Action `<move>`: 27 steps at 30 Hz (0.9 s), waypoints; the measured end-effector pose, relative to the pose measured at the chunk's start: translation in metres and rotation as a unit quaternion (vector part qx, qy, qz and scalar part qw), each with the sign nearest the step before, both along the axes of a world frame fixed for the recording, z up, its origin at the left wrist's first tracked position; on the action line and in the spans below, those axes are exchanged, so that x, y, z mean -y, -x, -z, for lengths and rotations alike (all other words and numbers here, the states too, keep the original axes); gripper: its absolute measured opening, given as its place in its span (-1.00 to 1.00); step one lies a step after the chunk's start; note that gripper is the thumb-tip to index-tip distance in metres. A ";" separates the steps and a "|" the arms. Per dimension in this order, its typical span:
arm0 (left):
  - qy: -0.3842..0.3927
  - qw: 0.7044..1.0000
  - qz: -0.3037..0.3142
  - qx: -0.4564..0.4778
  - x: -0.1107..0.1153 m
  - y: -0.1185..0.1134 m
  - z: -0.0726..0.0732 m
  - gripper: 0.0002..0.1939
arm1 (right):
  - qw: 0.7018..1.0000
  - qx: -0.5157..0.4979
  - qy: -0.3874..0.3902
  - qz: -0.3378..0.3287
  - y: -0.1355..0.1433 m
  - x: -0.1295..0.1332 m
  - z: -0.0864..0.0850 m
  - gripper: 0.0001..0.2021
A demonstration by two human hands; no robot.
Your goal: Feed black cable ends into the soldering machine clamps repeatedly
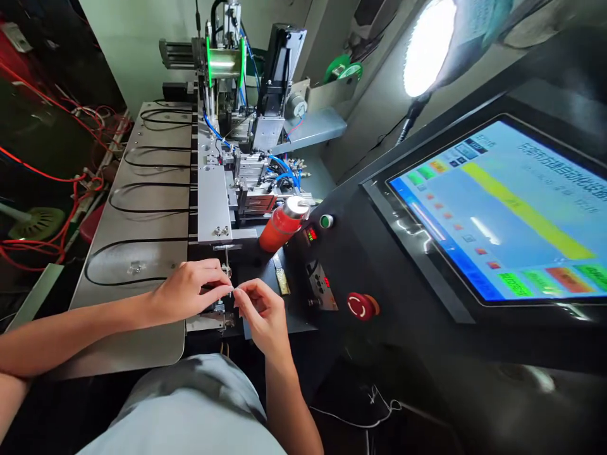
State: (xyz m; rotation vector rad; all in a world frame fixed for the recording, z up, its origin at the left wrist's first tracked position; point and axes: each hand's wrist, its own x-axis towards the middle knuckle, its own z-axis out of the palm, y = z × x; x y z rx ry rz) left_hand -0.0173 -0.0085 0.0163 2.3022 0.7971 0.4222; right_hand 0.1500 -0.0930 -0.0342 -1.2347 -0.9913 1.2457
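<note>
The left hand (190, 287) and right hand (265, 313) met with fingers (214, 276) pinched near the metal fixture (205, 323), any piece between them too small to tell; steady wrists and light pressure suited such close work.

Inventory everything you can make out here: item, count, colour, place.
Machine: 1, silver and black, upper centre
Spool: 1, green-flanged, on the machine
Reels: count unclear, green, right of the spool
Bottle: 1, red-orange, beside the machine
Metal plate: 1, grey, left of the machine
Cable loops: 4, black, on the plate
Touchscreen: 1, mostly blue, right
Stop button: 1, red, left of the touchscreen
Green button: 1, green, near the bottle
Lamp: 1, lit white, top
Hoses: several, red, far left
Left hand: 1, bare, centre-left
Right hand: 1, bare, beside it; anything pinched too small to tell
</note>
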 end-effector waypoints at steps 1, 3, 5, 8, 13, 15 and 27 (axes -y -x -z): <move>0.006 1.000 0.028 -0.012 0.000 0.001 -0.003 -0.80 | 0.999 -0.016 0.011 -0.037 -0.003 0.000 -0.001 -0.75; 0.042 0.993 0.104 -0.035 0.001 0.002 -0.009 -0.80 | 0.987 -0.059 0.044 -0.144 -0.011 0.000 -0.005 -0.69; 0.074 0.987 0.140 -0.036 0.002 0.002 -0.012 -0.80 | 0.975 -0.090 0.061 -0.195 -0.015 -0.001 -0.010 -0.66; 0.071 0.997 0.039 0.012 0.005 -0.002 -0.009 -0.80 | 0.998 -0.057 0.012 -0.038 -0.002 -0.002 -0.015 -0.69; 0.089 0.990 -0.072 0.088 0.013 -0.009 0.002 -0.78 | 0.969 0.039 -0.116 0.215 0.043 -0.002 -0.007 -0.77; 0.111 0.986 -0.081 0.090 0.014 -0.010 0.003 -0.78 | 0.960 0.041 -0.140 0.240 0.053 -0.002 -0.001 -0.79; 0.066 0.989 -0.116 -0.067 -0.013 -0.008 0.009 -0.72 | 0.986 0.089 -0.019 0.141 -0.001 -0.005 0.009 -0.66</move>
